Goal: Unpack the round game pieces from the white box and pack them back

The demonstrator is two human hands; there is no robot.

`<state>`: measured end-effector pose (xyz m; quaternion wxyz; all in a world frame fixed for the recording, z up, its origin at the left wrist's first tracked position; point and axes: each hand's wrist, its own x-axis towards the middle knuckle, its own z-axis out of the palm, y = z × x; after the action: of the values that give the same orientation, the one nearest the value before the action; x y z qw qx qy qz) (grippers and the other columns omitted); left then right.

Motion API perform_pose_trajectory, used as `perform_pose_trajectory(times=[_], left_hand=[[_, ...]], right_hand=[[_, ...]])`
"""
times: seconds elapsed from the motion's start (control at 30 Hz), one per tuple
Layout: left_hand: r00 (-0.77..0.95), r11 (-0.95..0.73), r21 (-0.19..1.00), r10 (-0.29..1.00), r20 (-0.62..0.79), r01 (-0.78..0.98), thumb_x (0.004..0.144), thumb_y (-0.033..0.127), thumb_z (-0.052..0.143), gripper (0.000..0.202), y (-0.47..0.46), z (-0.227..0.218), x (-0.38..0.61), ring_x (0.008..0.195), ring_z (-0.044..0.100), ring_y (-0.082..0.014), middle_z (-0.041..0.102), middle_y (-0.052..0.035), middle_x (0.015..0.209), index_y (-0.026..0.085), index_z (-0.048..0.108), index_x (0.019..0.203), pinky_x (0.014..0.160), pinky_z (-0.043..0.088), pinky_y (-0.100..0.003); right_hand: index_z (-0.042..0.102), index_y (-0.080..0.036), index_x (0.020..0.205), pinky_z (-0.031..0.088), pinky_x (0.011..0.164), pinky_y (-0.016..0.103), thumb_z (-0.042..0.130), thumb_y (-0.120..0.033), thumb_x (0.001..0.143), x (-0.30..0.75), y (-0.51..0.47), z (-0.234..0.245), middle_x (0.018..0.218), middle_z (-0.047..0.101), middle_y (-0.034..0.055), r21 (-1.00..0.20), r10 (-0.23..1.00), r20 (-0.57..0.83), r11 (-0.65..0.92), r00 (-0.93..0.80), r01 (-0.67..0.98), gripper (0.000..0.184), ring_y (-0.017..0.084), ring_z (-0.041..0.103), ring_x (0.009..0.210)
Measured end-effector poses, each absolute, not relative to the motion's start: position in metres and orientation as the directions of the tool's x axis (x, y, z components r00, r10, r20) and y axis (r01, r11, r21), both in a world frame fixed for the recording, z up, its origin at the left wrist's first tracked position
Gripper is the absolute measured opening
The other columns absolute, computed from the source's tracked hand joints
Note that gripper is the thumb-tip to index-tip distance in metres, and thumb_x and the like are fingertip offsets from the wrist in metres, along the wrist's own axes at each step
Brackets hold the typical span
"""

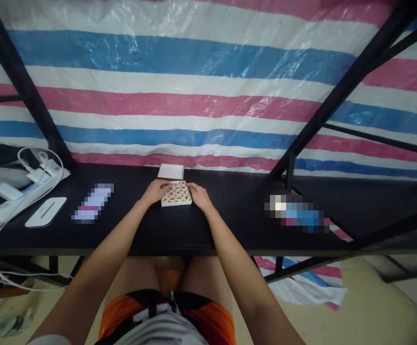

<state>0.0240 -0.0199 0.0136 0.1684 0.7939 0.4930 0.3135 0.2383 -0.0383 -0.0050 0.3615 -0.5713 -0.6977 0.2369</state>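
Observation:
A small white box [176, 203] filled with several round wooden game pieces [177, 191] marked with characters sits on the black table [179, 230]. My left hand [155, 190] curls against the box's left side, fingertips touching the pieces at its top left corner. My right hand [198, 195] rests against the box's right edge with fingers bent. The box's white lid [171, 171] lies flat just behind it.
A white oval device [45, 211] and white chargers with cables [21, 184] lie at the table's left end. Blurred-out items sit at left [92, 203] and right [296, 214]. A striped tarp [201, 86] hangs behind; black frame bars [341, 91] slant on the right.

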Motion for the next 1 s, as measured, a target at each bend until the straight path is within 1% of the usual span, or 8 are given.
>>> perform_pose_trajectory(times=[0.1,0.23,0.3,0.43,0.53,0.73,0.9,1.0], left_hand=[[0.353,-0.518,0.541,0.853,0.384,0.663,0.088,0.035,0.047,0.031,-0.017,0.013,0.021,0.091,0.063,-0.0202,0.071,-0.0058,0.098,0.018,0.072,0.094,0.085,0.046,-0.029],[0.205,-0.450,0.500,0.859,0.469,0.740,0.092,0.029,0.039,0.034,-0.006,0.010,0.010,0.102,0.059,-0.0217,0.067,-0.0100,0.107,0.016,0.069,0.102,0.095,0.043,-0.033],[0.147,-0.383,0.482,0.878,0.456,0.788,0.092,0.023,0.036,0.037,0.000,0.006,0.001,0.109,0.057,-0.0220,0.064,-0.0115,0.118,0.015,0.064,0.113,0.099,0.041,-0.035],[0.210,-0.347,0.392,0.912,0.352,0.852,0.085,0.008,0.036,0.049,0.006,-0.002,-0.012,0.123,0.048,-0.0228,0.054,-0.0104,0.134,0.018,0.055,0.129,0.103,0.037,-0.038],[0.235,-0.337,0.355,0.924,0.300,0.872,0.083,0.007,0.039,0.053,0.002,-0.001,-0.011,0.120,0.051,-0.0251,0.057,-0.0098,0.131,0.021,0.052,0.132,0.100,0.040,-0.038],[0.220,-0.322,0.301,0.919,0.326,0.897,0.087,0.016,0.041,0.045,-0.007,0.009,-0.008,0.107,0.056,-0.0258,0.062,-0.0116,0.118,0.019,0.051,0.131,0.093,0.043,-0.037],[0.310,-0.375,0.252,0.913,0.264,0.892,0.087,0.018,0.042,0.037,-0.010,0.009,-0.011,0.103,0.056,-0.0240,0.060,-0.0098,0.116,0.020,0.061,0.120,0.090,0.044,-0.034],[0.290,-0.342,0.199,0.924,0.248,0.918,0.087,0.020,0.043,0.038,-0.013,0.008,-0.012,0.102,0.055,-0.0255,0.060,-0.0105,0.115,0.020,0.061,0.121,0.088,0.045,-0.035]], right_hand=[[0.064,-0.026,0.113,0.041,0.098,0.033,0.036,-0.021,0.090,0.238,-0.036,-0.008,0.112,0.067,0.0025,-0.727,0.957,0.277,0.271,-0.092,0.631,0.037,0.017,0.059,0.107],[0.055,-0.022,0.128,0.030,0.109,0.037,0.040,-0.032,0.091,0.236,-0.034,-0.010,0.136,0.050,0.0081,-0.655,0.909,0.399,0.373,-0.118,0.657,0.041,0.020,0.044,0.126],[0.054,-0.020,0.130,0.024,0.113,0.039,0.039,-0.036,0.092,0.234,-0.033,-0.008,0.143,0.043,0.0083,-0.621,0.900,0.390,0.412,-0.194,0.667,0.044,0.021,0.036,0.133],[0.059,-0.018,0.126,0.023,0.113,0.036,0.033,-0.035,0.095,0.230,-0.033,-0.003,0.137,0.051,0.0082,-0.575,0.891,0.316,0.454,-0.327,0.681,0.044,0.019,0.038,0.132],[0.060,-0.018,0.124,0.027,0.111,0.036,0.031,-0.033,0.095,0.229,-0.035,-0.002,0.135,0.053,0.0081,-0.562,0.887,0.326,0.461,-0.328,0.687,0.044,0.018,0.042,0.129],[0.061,-0.017,0.123,0.030,0.108,0.036,0.031,-0.031,0.095,0.231,-0.040,-0.001,0.134,0.054,0.0093,-0.589,0.897,0.326,0.440,-0.299,0.678,0.043,0.019,0.045,0.128],[0.062,-0.016,0.121,0.029,0.109,0.035,0.031,-0.032,0.095,0.231,-0.042,0.000,0.133,0.054,0.0104,-0.615,0.897,0.332,0.439,-0.290,0.655,0.044,0.019,0.046,0.126],[0.062,-0.017,0.121,0.029,0.110,0.035,0.030,-0.033,0.095,0.232,-0.044,0.000,0.132,0.055,0.0092,-0.617,0.901,0.329,0.433,-0.284,0.657,0.044,0.019,0.045,0.127]])
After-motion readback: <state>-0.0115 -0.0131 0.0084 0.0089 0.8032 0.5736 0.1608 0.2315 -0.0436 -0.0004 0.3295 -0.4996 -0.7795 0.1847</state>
